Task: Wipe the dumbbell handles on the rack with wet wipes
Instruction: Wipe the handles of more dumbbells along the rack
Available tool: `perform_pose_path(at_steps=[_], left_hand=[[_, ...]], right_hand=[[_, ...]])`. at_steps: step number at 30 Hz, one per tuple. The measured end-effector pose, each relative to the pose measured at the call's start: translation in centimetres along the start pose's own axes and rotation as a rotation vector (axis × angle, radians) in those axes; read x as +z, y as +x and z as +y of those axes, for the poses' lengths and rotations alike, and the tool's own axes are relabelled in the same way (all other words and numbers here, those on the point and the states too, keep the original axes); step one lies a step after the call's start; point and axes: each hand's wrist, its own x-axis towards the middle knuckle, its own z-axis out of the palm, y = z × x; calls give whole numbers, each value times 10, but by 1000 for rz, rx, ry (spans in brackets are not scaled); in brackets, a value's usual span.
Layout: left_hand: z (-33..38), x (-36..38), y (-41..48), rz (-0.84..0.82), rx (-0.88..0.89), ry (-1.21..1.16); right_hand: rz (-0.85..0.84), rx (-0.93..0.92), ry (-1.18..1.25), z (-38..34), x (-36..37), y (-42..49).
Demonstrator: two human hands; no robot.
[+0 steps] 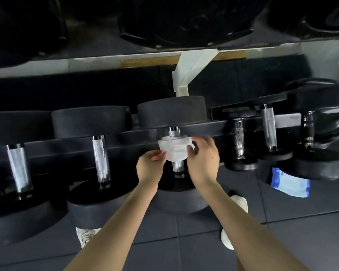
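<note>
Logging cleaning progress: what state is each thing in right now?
Wet wipe: wrapped around the middle dumbbell handle.
Left hand: pinching the wipe's left edge.
Right hand: grip on the wipe's right side.
Wipes pack: lying on the floor, right.
Neighbouring handle: bare, racked.

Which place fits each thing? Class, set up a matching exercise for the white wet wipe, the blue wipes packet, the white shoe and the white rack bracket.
Things:
1. white wet wipe
2. blue wipes packet
3. white shoe
4. white rack bracket

Places:
A. on the dark floor mat under the right-hand dumbbells
B. wrapped round a chrome dumbbell handle
C. under the upper shelf, behind the dumbbells
D. on the floor beside the right forearm

Pairs: 1-B, 2-A, 3-D, 4-C
</note>
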Motion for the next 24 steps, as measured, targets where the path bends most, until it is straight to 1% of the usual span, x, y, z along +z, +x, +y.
perform_pose_path(at_steps=[1, 2, 4, 5, 9, 11, 14, 17, 19, 22, 24], left_hand=[[-1, 5, 1, -26, -29, -63], [0, 11, 2, -37, -46, -118], [2, 21, 9, -57, -67, -157], [3, 24, 12, -68, -77, -162], [10, 27, 17, -62, -63, -216], [9, 28, 17, -51, -65, -243], [12, 34, 17, -2, -72, -311], [24, 40, 19, 36, -81, -441], [33, 44, 22, 43, -91, -479], [32, 44, 30, 56, -100, -443], [24, 39, 31, 35, -92, -338]], right_hand=[[-64, -41, -32, 1, 4, -1], [-151, -38, -50, 2, 7, 0], [-310, 68, 36, 3, 16, 4], [-329, 137, 113, 4, 20, 7], [-277, 357, 393, 6, 31, 17], [-247, 415, 488, 8, 33, 16], [-173, 437, 521, 3, 37, 18], [-82, 391, 501, -9, 40, 30], [-56, 390, 569, -16, 40, 39], [-86, 442, 663, -16, 42, 47], [-132, 476, 725, -7, 41, 43]])
